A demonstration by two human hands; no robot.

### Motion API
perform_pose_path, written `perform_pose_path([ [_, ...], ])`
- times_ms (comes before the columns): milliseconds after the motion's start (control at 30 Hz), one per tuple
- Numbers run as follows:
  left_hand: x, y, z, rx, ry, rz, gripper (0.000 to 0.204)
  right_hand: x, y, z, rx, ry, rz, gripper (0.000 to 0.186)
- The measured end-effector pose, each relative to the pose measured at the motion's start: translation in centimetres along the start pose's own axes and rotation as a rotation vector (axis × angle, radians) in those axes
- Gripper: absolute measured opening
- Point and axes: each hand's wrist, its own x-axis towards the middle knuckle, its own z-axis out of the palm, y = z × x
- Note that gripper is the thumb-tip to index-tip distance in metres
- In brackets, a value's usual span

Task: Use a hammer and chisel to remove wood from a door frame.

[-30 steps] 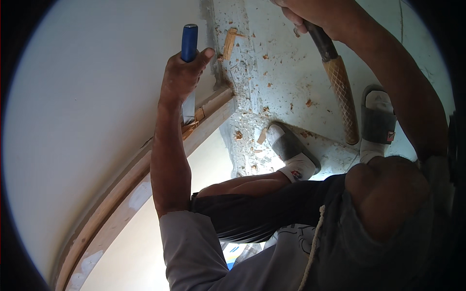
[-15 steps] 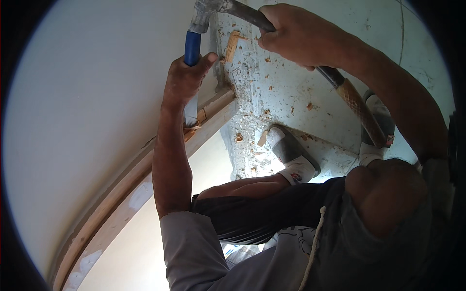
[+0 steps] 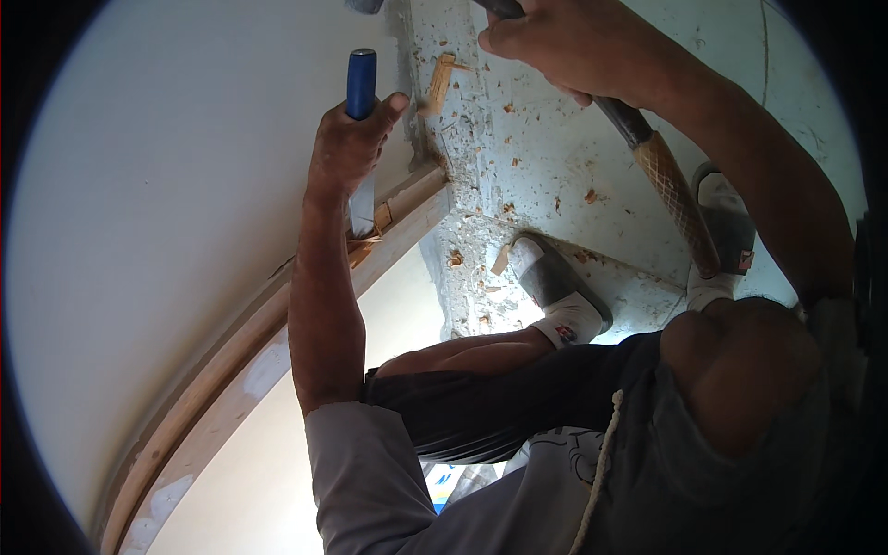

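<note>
My left hand (image 3: pixel 350 153) is wrapped round the blue handle of a chisel (image 3: pixel 362 81), held upright. Its flat metal blade goes down to a wooden door frame (image 3: pixel 407 217), where splintered wood curls at the cut. In my right hand (image 3: pixel 578 46) is a hammer (image 3: pixel 673 190) with a dark shaft and a patterned brown grip. The hammer's head shows only in part at the top edge, raised apart from the chisel's butt.
A white wall (image 3: pixel 185 185) stands at the left. Wood chips and a longer wood scrap (image 3: pixel 439 85) lie on the dusty pale floor (image 3: pixel 555 157). My feet, in grey and white footwear (image 3: pixel 555 282), rest on the floor near the frame.
The hammer has risen away from the chisel's butt, which its head was touching or nearly touching. My left hand and the chisel have barely shifted.
</note>
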Motion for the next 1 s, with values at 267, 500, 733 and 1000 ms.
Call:
perform_pose_path([
  [267, -0.4, 0.8, 0.5, -0.083, -0.101, -0.028, 0.046, 2.6, 8.4, 2.9, -0.223, 0.253, -0.405, 0.023],
  [500, -5.4, 0.9, 1.4, 0.128, 0.022, 0.31, 0.046, -1.7, 4.7, 0.0, 0.247, -0.021, 0.078, 0.022],
  [733, -5.9, 2.5, -3.7, -0.359, 0.202, 0.362, 0.039, -1.3, 6.9, 3.7, 0.13, 0.125, -0.056, 0.016],
  [1000, -5.9, 2.4, -2.4, -0.138, 0.183, 0.273, 0.042, -1.8, 7.1, 4.5, 0.098, 0.136, -0.04, 0.016],
])
